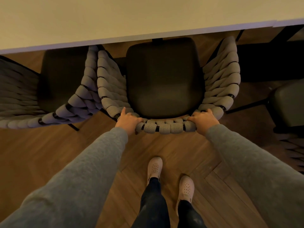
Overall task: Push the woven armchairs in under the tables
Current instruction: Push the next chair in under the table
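Note:
A woven armchair (pixel 166 127) with thick grey rope wrapping and a dark seat cushion stands right in front of me. Its front slips just under the pale table (pixel 115 18), whose edge crosses the top of the view. My left hand (pixel 127 120) grips the left part of the chair's back rail, forefinger pointing forward. My right hand (pixel 203 118) is closed on the right part of the same rail. Both arms wear grey sleeves.
A second woven armchair (pixel 79 97) stands close on the left, its arm almost touching the middle chair's. Part of a third chair (pixel 289 106) shows at the right edge. My feet in light clogs (pixel 185 188) stand on the wooden floor (pixel 49 153) behind the chair.

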